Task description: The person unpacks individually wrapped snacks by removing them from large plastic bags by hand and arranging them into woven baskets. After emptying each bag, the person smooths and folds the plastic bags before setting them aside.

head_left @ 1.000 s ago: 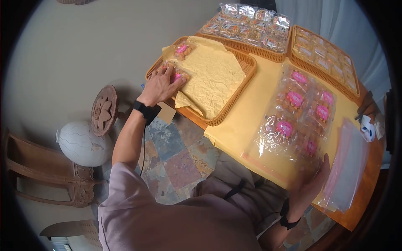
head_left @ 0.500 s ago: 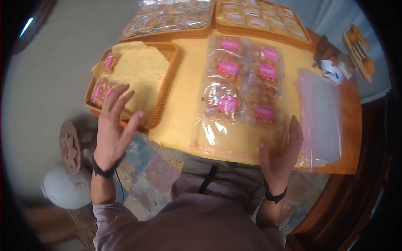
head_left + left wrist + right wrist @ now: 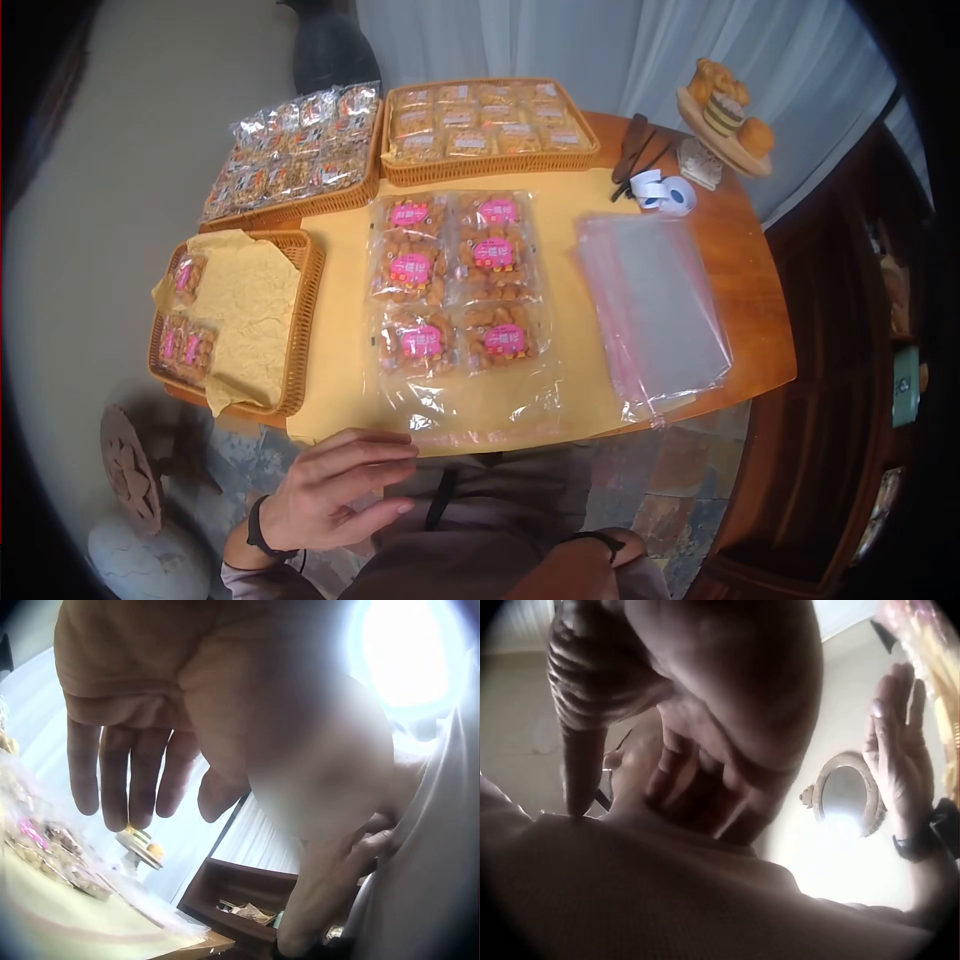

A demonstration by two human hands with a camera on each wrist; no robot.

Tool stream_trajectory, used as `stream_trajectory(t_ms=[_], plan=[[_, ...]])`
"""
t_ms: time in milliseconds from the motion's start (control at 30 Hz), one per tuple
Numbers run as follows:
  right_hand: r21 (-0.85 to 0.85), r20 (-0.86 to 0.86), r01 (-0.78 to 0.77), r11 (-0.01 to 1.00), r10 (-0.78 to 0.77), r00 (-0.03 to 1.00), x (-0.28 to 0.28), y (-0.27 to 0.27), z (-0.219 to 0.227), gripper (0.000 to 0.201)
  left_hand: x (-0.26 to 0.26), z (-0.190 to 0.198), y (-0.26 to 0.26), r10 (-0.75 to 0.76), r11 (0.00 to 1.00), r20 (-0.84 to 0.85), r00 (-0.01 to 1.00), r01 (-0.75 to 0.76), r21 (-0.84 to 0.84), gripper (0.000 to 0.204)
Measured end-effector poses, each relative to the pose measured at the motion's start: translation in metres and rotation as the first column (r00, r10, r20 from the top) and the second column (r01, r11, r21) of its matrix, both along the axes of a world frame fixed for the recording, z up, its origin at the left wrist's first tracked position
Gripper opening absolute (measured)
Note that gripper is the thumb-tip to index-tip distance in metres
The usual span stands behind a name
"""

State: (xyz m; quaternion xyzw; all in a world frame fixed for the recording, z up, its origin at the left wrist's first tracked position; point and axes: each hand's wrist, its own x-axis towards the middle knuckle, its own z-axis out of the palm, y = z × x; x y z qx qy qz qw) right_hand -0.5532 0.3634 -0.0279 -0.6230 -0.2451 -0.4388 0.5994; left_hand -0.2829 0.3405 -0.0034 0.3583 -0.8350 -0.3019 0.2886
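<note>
Now, six packs point(image 3: 410, 268) lie flat in the bag point(image 3: 455, 405), mid-desk

Left hand point(image 3: 345, 490) at the near edge, fingers loosely spread, holding nothing; right hand point(image 3: 630, 548) by the waist, grip unclear. Best smooth the bag's near end gently, without nudging those rows.

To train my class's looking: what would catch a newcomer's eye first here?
Probably the six pink-labelled packs in a clear bag, centred on the table. Next, perhaps, the shiny packs in the back-left basket, then the open left hand by the near edge.
</note>
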Motion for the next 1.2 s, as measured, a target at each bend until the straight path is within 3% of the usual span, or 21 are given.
stream_trajectory(t_ms=[500,567,600,667,700,767,800,867,967,1100,1167,1200], plan=[[0.015,-0.008,-0.421,0.907,0.421,0.907,0.01,0.008,-0.01,0.034,-0.017,-0.006,-0.004,-0.052,0.999,-0.017,0.999,0.051,-0.012,0.024],[-0.132,-0.314,-0.312,0.941,0.259,0.913,0.0,0.009,-0.003,0.033,-0.017,-0.003,-0.006,-0.06,0.998,-0.011,0.998,0.06,-0.02,0.023],[-0.111,-0.301,-0.314,0.943,0.27,0.915,-0.001,0.006,0.005,0.033,-0.017,-0.003,-0.005,-0.056,0.998,-0.005,0.998,0.056,0.005,0.023],[-0.26,-0.53,-0.28,0.924,0.106,0.842,-0.003,-0.011,0.025,0.037,-0.016,-0.006,-0.007,-0.054,0.998,-0.03,0.998,0.053,-0.032,0.023],[-0.25,-0.528,-0.281,0.926,0.113,0.841,-0.005,-0.014,0.03,0.037,-0.016,-0.006,-0.007,-0.052,0.998,-0.035,0.998,0.051,-0.033,0.023],[-0.262,-0.664,-0.31,0.914,0.062,0.746,-0.008,-0.021,0.037,0.049,-0.016,-0.008,-0.008,-0.053,0.998,-0.038,0.998,0.051,-0.042,0.023],[-0.26,-0.665,-0.315,0.913,0.068,0.744,-0.007,-0.021,0.036,0.049,-0.016,-0.009,-0.009,-0.053,0.997,-0.04,0.998,0.05,-0.059,0.023],[-0.19,-0.651,-0.432,0.882,0.216,0.728,-0.002,-0.02,0.033,0.067,-0.015,-0.008,-0.008,-0.05,0.997,-0.037,0.998,0.048,-0.057,0.024],[-0.291,-0.536,-0.428,0.856,0.225,0.814,0.004,-0.014,0.02,0.077,-0.015,-0.005,-0.009,-0.044,0.998,-0.032,0.999,0.042,-0.055,0.023],[-0.247,-0.549,-0.506,0.827,0.311,0.776,0.014,-0.014,0.009,0.083,-0.017,-0.004,-0.009,-0.052,0.997,-0.031,0.998,0.05,-0.057,0.023],[-0.223,-0.369,-0.287,0.932,0.191,0.909,0.015,-0.003,0.0,0.071,-0.021,-0.004,-0.009,-0.06,0.998,-0.022,0.998,0.059,-0.037,0.023],[-0.221,-0.368,-0.287,0.932,0.193,0.909,0.015,-0.003,-0.001,0.071,-0.023,-0.004,-0.008,-0.07,0.997,-0.015,0.997,0.069,-0.023,0.023]])
